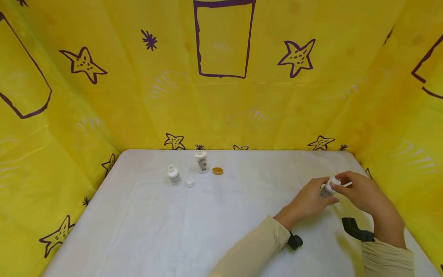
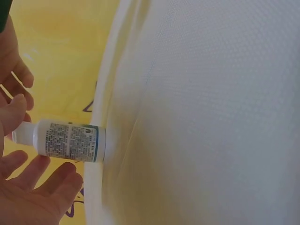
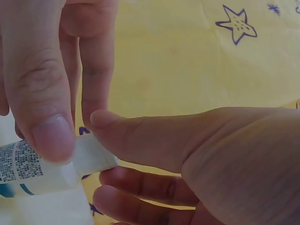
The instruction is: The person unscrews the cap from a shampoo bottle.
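Note:
Toward the table's right side, a small white bottle (image 1: 327, 190) with a printed label is tilted in the head view, between both hands. My left hand (image 1: 309, 198) holds it, thumb and fingers on either side of its body. My right hand (image 1: 363, 192) pinches the white cap (image 1: 335, 181) between thumb and fingers. In the left wrist view the label with its teal band shows on the bottle (image 2: 70, 140). The right wrist view has my left thumb in front of the bottle's shoulder and my right thumb at the cap (image 3: 96, 154).
Two uncapped white bottles, one shorter (image 1: 174, 177) and one taller (image 1: 202, 162), stand at the back left of the white table (image 1: 207, 231). Beside them lie a small white cap (image 1: 189, 182) and an orange cap (image 1: 217, 171). Yellow patterned curtains (image 1: 221, 111) border the table.

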Motion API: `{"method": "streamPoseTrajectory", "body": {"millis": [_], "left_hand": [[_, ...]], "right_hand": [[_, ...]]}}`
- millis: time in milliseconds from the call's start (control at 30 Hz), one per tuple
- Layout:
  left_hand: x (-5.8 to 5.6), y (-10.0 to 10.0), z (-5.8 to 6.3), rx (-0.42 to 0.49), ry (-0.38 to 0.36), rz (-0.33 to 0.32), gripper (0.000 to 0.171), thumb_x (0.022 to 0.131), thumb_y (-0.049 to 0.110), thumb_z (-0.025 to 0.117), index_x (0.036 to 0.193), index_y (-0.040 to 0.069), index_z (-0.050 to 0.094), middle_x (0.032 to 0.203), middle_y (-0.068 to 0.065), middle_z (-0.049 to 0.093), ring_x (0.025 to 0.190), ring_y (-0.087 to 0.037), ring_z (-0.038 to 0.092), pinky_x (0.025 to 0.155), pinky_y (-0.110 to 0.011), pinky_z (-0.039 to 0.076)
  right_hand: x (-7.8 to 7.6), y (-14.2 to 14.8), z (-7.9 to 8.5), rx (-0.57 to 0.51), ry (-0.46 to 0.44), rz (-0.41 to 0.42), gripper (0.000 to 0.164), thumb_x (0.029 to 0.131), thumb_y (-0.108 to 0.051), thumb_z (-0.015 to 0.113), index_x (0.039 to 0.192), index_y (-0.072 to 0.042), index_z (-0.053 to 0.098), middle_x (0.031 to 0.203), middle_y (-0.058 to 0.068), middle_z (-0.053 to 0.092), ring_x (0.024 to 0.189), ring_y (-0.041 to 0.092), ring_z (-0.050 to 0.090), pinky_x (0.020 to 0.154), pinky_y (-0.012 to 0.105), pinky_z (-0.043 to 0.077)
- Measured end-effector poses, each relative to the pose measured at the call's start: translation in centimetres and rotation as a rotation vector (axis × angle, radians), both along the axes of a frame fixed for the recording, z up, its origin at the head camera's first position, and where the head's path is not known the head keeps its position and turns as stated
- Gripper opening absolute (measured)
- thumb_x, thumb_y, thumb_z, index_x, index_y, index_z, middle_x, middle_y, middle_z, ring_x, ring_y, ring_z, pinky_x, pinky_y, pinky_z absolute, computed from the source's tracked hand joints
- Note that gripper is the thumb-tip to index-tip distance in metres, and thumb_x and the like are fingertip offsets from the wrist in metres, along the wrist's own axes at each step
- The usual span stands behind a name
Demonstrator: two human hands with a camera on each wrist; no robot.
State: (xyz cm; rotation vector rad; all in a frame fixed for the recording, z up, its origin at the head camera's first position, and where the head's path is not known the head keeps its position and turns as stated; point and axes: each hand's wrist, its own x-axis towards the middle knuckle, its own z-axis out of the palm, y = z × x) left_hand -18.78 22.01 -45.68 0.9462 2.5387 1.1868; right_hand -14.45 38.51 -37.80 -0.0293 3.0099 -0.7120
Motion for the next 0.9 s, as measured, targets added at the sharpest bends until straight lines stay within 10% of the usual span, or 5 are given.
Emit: {"method": "streamPoseTrajectory", "body": {"millis": [233,433,900], "left_hand": [[0.1,-0.2,0.3,-0.026,0.067,-0.003,0.058,0.098,0.048,0.065,0.147,0.021,0.051,0.138,0.010,0.056,0.115,0.003,0.055,0.096,-0.009,0.045],[0.4,-0.4,0.4,-0.030,0.021,0.017,0.056,0.097,0.047,0.067,0.146,0.023,0.053,0.135,0.011,0.053,0.110,0.004,0.056,0.094,-0.009,0.046],[-0.4,-2.1,0.9,0.070,-0.058,0.042,0.050,0.096,0.043,0.069,0.142,0.027,0.055,0.131,0.011,0.055,0.105,0.002,0.057,0.087,-0.012,0.050]], "right_hand": [[-0.2,-0.2,-0.3,0.032,0.019,-0.004,0.045,0.097,-0.033,0.070,0.117,0.006,0.062,0.099,0.017,0.068,0.089,0.035,0.067,0.066,0.034,0.050],[-0.4,-0.4,-0.3,0.065,0.040,0.066,0.040,0.098,-0.025,0.068,0.117,0.010,0.066,0.099,0.021,0.069,0.088,0.038,0.068,0.073,0.050,0.056],[-0.3,-2.2,-0.3,-0.011,0.137,0.092,0.038,0.105,-0.023,0.059,0.124,0.009,0.063,0.113,0.027,0.064,0.091,0.033,0.063,0.073,0.038,0.050]]}}
